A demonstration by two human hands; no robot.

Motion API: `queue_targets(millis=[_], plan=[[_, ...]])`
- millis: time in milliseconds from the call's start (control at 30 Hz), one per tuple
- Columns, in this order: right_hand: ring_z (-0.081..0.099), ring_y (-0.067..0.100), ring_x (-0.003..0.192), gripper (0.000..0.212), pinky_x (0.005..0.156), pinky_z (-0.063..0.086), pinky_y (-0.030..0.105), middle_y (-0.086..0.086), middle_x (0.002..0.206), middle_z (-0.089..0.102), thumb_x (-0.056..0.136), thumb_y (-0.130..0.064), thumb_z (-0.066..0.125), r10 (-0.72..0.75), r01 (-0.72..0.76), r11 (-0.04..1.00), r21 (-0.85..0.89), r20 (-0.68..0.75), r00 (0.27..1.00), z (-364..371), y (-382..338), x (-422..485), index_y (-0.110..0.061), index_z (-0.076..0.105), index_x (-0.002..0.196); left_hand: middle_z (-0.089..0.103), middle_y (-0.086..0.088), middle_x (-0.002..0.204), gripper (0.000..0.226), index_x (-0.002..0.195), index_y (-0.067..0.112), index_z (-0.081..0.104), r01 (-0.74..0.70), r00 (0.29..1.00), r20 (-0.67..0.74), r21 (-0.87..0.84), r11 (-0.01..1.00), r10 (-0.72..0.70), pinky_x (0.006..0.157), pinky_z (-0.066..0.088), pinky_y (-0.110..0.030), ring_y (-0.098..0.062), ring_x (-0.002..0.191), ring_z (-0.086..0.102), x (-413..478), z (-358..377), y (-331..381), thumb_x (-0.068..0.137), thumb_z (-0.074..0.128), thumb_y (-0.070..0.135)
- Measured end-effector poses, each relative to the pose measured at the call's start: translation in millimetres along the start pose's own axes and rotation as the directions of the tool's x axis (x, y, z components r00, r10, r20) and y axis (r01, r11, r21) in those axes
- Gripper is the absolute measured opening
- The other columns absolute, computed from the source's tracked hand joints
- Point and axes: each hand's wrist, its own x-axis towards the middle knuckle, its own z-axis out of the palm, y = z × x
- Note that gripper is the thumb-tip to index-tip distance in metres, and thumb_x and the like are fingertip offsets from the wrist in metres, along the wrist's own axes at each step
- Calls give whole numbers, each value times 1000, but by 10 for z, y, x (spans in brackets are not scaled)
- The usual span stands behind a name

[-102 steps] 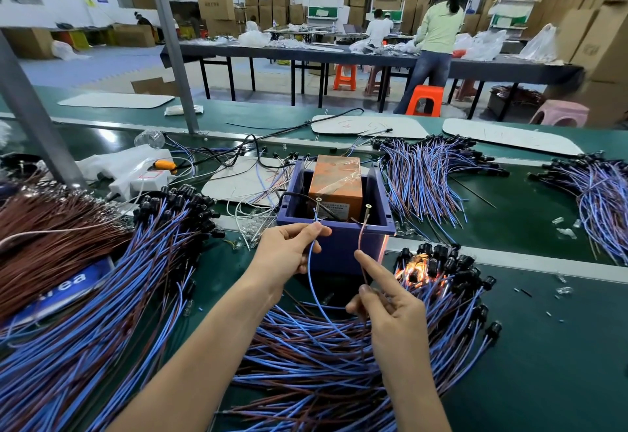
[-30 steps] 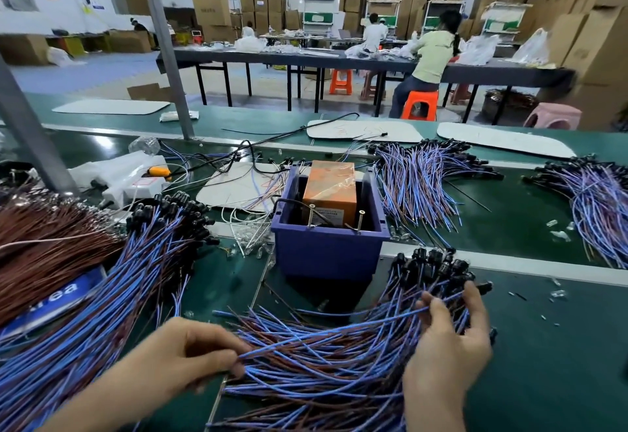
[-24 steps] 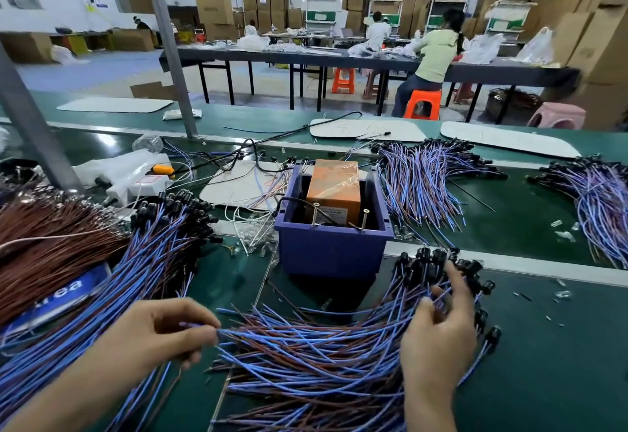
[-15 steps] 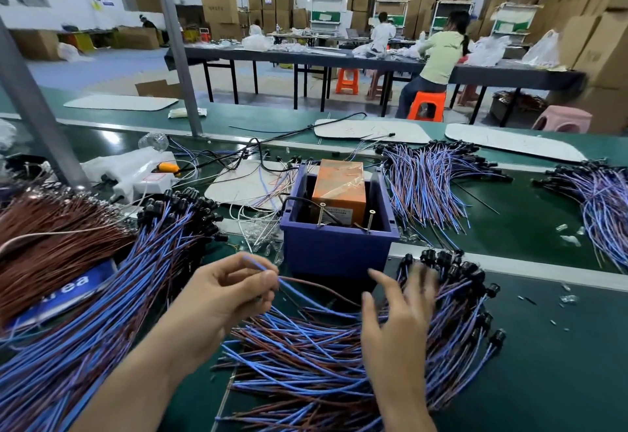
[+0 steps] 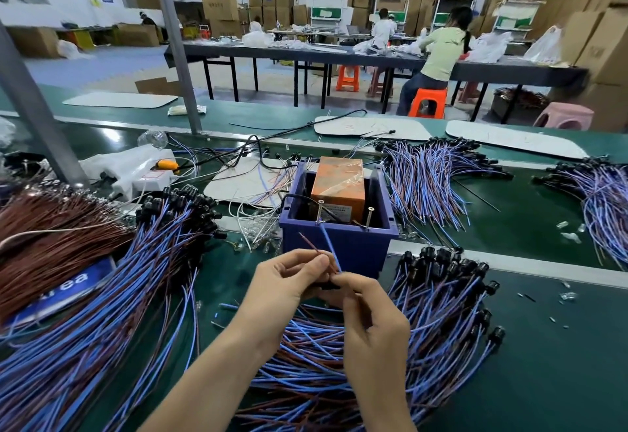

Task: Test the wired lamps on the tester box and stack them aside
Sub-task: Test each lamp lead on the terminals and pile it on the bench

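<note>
Leads of one wired lamp [image 5: 329,248], blue and brown, rise from between the hands toward the purple tester box [image 5: 360,248] just beyond them, the blue tip near its left screw post [image 5: 319,210], contact unclear. The left hand [image 5: 289,283] pinches the pair between thumb and forefinger, and the right hand [image 5: 373,323], touching it, pinches the same wires with curled fingers. Most work seems left: a heap of lamps [image 5: 438,312] lies under and right of the hands, another pile [image 5: 136,295] to their left, more bundles [image 5: 424,180] beyond the box, and which are tested I cannot tell
</note>
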Motion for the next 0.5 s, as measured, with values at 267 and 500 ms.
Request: queue_targets(millis=[267,500], plan=[[66,6,69,31,68,56,28,-14,73,69,95,-10,53,375,-362,926,105,-152,915,-99,124,76,-35,64,110,69,1,66,17,88,13,74,54,991,-130,127,990,-38,65,57,-21,-9,61,64,254,1,-51,93,58,12],[50,5,48,36,48,44,15,0,69,65,96,-6,52,427,-422,899,120,-15,904,-40,155,141,-35,65,114,64,1,64,15,91,10,73,36,986,-165,170,985,-8,64,57,-19,-4,56,60,370,50,-53,93,58,11]])
